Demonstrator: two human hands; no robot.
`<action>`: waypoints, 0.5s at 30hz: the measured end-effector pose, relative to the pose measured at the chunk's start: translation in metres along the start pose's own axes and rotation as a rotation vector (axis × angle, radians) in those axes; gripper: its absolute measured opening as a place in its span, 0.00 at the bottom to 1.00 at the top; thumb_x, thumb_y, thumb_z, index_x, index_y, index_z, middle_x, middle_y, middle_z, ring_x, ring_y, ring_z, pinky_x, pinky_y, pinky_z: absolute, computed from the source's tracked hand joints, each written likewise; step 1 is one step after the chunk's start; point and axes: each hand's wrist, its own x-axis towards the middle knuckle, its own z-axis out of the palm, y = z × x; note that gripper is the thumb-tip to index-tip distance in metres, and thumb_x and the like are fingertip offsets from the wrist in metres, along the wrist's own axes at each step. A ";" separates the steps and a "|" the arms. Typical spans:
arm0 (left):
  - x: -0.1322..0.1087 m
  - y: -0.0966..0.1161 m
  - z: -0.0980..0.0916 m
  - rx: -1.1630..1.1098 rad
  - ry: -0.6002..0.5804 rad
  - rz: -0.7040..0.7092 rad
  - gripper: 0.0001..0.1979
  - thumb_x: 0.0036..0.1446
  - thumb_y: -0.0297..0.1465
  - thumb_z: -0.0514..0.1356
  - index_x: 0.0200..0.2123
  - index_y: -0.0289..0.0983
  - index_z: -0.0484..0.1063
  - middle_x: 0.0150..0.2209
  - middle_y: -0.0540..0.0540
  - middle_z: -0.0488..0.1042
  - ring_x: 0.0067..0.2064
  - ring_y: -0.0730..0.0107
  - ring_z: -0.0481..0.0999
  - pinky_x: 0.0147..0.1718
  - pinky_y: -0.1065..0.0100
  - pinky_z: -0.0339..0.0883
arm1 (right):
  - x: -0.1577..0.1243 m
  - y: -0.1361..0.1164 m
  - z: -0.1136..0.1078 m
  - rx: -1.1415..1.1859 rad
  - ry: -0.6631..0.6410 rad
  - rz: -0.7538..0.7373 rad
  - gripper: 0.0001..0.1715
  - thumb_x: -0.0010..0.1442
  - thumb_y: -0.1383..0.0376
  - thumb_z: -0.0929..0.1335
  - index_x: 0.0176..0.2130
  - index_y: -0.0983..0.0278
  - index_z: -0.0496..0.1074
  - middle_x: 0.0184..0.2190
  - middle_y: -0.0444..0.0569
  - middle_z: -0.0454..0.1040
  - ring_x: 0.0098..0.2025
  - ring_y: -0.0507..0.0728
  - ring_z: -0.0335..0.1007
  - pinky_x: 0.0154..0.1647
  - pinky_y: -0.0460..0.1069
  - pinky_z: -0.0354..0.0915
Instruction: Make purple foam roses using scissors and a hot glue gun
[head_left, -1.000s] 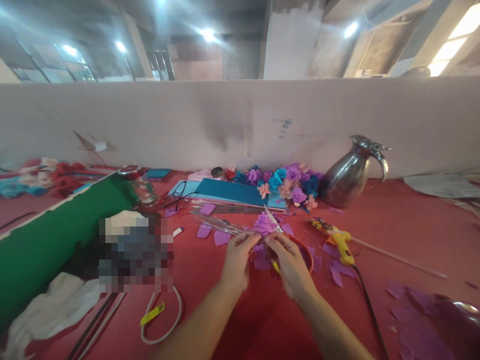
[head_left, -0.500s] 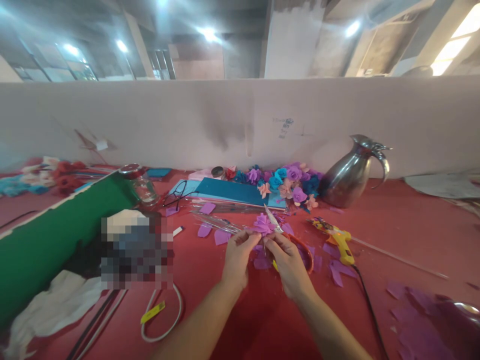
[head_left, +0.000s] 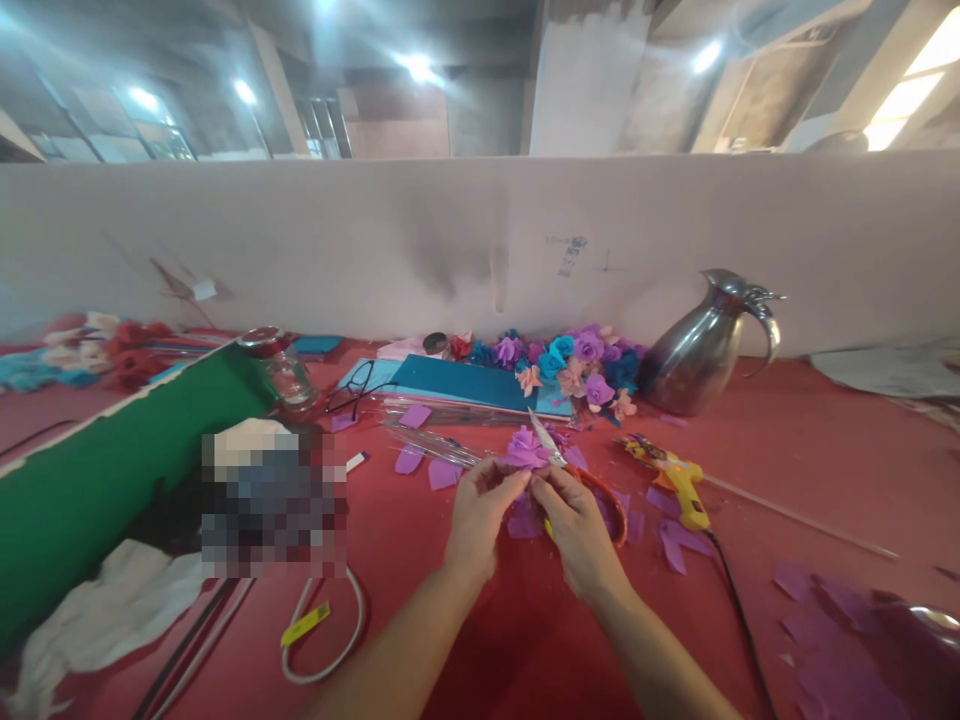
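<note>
A purple paper flower (head_left: 527, 448) is held between both hands over the red table. My left hand (head_left: 484, 505) is closed, its thumb and fingers pinching the flower's base from the left. My right hand (head_left: 570, 510) pinches at the same base from the right, the fingertips of both hands nearly meeting. Behind the right hand lie orange-handled scissors (head_left: 551, 440), blades pointing away, their handles partly hidden. Purple paper petals (head_left: 444, 474) lie around the hands, and thin wire stems (head_left: 435, 444) rest just beyond the left one.
A yellow glue gun (head_left: 682, 490) with a black cord lies to the right. Finished paper flowers (head_left: 585, 365), blue sheets (head_left: 465, 382) and a metal jug (head_left: 701, 345) stand along the back. On the left are a glass jar (head_left: 281, 372), a green panel (head_left: 142, 470) and a looped cable (head_left: 358, 625).
Both hands have shifted slightly at the flower's base, the left thumb moving a little to the right. The flower stays in almost the same place; the other things have not moved.
</note>
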 end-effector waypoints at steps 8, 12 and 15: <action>0.000 0.001 -0.001 -0.014 0.033 -0.023 0.02 0.41 0.28 0.63 0.22 0.36 0.73 0.22 0.53 0.71 0.27 0.75 0.68 0.29 0.74 0.61 | 0.001 0.003 -0.001 0.048 0.021 0.029 0.12 0.50 0.58 0.69 0.24 0.64 0.67 0.21 0.38 0.61 0.24 0.48 0.53 0.25 0.43 0.52; 0.000 0.001 0.000 0.001 0.028 -0.008 0.03 0.40 0.28 0.64 0.23 0.35 0.73 0.23 0.52 0.73 0.29 0.73 0.69 0.31 0.72 0.62 | 0.001 0.003 -0.001 0.044 0.021 0.026 0.13 0.50 0.58 0.70 0.24 0.64 0.67 0.20 0.38 0.60 0.23 0.48 0.51 0.24 0.44 0.51; 0.002 -0.004 -0.003 -0.002 0.045 0.008 0.02 0.42 0.28 0.64 0.22 0.35 0.74 0.23 0.52 0.72 0.28 0.73 0.69 0.31 0.72 0.61 | 0.001 0.002 0.000 0.033 0.023 0.011 0.13 0.50 0.57 0.70 0.24 0.64 0.67 0.21 0.39 0.61 0.24 0.49 0.52 0.25 0.44 0.52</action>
